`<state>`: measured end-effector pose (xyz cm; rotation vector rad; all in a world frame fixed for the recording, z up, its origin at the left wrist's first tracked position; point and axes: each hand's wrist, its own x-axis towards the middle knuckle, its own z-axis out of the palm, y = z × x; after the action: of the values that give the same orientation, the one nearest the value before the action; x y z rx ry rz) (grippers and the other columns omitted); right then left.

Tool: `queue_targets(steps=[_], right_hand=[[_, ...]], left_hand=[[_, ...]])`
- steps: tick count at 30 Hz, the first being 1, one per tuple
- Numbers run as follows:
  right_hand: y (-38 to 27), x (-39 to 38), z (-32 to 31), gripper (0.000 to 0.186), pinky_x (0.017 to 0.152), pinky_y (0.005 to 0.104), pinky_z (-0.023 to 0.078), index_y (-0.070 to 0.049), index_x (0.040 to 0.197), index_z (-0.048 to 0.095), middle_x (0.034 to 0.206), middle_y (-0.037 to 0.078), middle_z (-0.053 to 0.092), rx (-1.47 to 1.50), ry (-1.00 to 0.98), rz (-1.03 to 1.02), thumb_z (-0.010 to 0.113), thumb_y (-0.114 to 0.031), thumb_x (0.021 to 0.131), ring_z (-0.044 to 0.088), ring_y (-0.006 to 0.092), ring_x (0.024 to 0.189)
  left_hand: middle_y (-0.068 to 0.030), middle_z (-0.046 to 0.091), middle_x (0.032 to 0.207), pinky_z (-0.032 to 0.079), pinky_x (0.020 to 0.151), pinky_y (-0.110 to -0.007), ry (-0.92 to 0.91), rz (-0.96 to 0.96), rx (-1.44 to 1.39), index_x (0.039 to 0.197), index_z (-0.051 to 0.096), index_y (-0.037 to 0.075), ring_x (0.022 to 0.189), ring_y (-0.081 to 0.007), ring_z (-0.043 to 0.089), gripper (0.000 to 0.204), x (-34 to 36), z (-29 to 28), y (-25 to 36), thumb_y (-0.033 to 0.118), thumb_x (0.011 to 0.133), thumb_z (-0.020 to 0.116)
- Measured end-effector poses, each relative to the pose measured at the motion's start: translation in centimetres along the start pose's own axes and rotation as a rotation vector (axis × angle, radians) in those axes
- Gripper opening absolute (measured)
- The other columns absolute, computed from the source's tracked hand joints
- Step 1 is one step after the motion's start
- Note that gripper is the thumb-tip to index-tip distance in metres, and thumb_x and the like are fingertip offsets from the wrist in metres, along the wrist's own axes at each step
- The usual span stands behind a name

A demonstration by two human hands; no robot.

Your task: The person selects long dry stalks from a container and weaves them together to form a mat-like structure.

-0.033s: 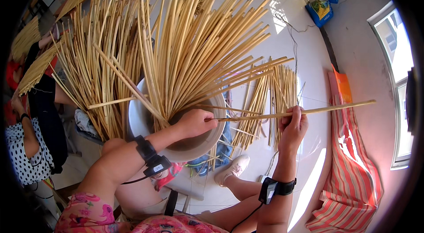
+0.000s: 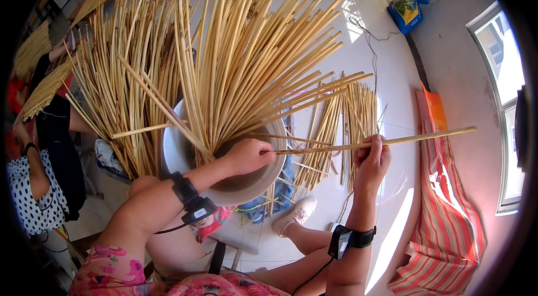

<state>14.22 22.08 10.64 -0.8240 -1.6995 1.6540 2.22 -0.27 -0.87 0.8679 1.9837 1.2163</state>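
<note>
A long straw-coloured stalk (image 2: 426,136) is held level above the right side of a white bucket (image 2: 277,170). My right hand (image 2: 372,161) pinches it near its middle between thumb and fingers. My left hand (image 2: 246,156) is closed at the stalk's left end, over the bucket. A thin dark piece shows between those fingers and the stalk's tip, too small to name. Many similar stalks (image 2: 246,66) stand fanned out in the bucket. Both wrists wear black straps with small devices.
Left of the bucket stands another thick bunch of stalks (image 2: 134,72). More stalks (image 2: 358,111) lie on the floor beyond my right hand. A striped red cloth (image 2: 448,229) hangs at the right wall near a window. Another person's arm (image 2: 39,175) is at far left.
</note>
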Motion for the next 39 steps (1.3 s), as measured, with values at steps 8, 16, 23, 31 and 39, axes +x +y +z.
queue_targets(steps=[8, 16, 23, 31, 39], right_hand=[[0.2, -0.7, 0.7, 0.027, 0.041, 0.0198, 0.037, -0.004, 0.080, 0.049, 0.057, 0.000, 0.044, -0.019, -0.048, 0.043, 0.040, -0.021, 0.098, 0.043, 0.0075, 0.046], [0.5, -1.1, 1.4, 0.028, 0.040, 0.0183, 0.035, -0.004, 0.079, 0.048, 0.057, 0.001, 0.043, -0.089, -0.122, -0.013, 0.038, -0.020, 0.098, 0.045, 0.0080, 0.046], [0.5, -1.2, 1.1, 0.028, 0.044, 0.0183, 0.042, -0.003, 0.081, 0.050, 0.059, 0.001, 0.047, -0.050, -0.153, 0.005, 0.039, -0.020, 0.098, 0.046, 0.0072, 0.046], [1.0, -2.0, 2.5, 0.025, 0.040, 0.0177, 0.035, -0.004, 0.080, 0.050, 0.054, 0.002, 0.051, -0.027, -0.170, 0.025, 0.048, -0.022, 0.097, 0.048, 0.0063, 0.042], [1.1, -1.5, 2.1, 0.025, 0.037, 0.0180, 0.032, -0.004, 0.081, 0.051, 0.052, 0.001, 0.050, -0.026, -0.094, 0.025, 0.049, -0.023, 0.097, 0.048, 0.0072, 0.039]], left_hand=[[-0.0002, 0.060, 0.071, 0.042, 0.062, -0.023, -0.121, -0.019, -0.315, 0.088, 0.065, 0.000, 0.066, -0.0067, 0.050, 0.015, 0.2, 0.1, 0.1, 0.011, 0.085, 0.056], [-0.0008, 0.058, 0.075, 0.040, 0.065, -0.022, -0.189, 0.092, -0.291, 0.096, 0.066, 0.001, 0.071, -0.0052, 0.048, 0.018, -0.1, 0.4, 0.3, 0.011, 0.085, 0.056], [0.0001, 0.053, 0.074, 0.039, 0.065, -0.020, -0.278, 0.040, -0.481, 0.098, 0.065, 0.000, 0.069, -0.0050, 0.045, 0.022, -0.4, -0.2, 1.4, 0.009, 0.086, 0.048], [-0.0048, 0.042, 0.056, 0.037, 0.053, -0.028, -0.096, 0.035, -0.138, 0.066, 0.054, 0.000, 0.056, -0.0088, 0.038, 0.030, 0.0, 0.2, 0.4, 0.021, 0.087, 0.050], [-0.0014, 0.043, 0.057, 0.037, 0.054, -0.027, -0.204, 0.093, -0.223, 0.071, 0.057, 0.001, 0.057, -0.0079, 0.039, 0.021, -0.2, -0.3, 1.6, 0.015, 0.083, 0.046]])
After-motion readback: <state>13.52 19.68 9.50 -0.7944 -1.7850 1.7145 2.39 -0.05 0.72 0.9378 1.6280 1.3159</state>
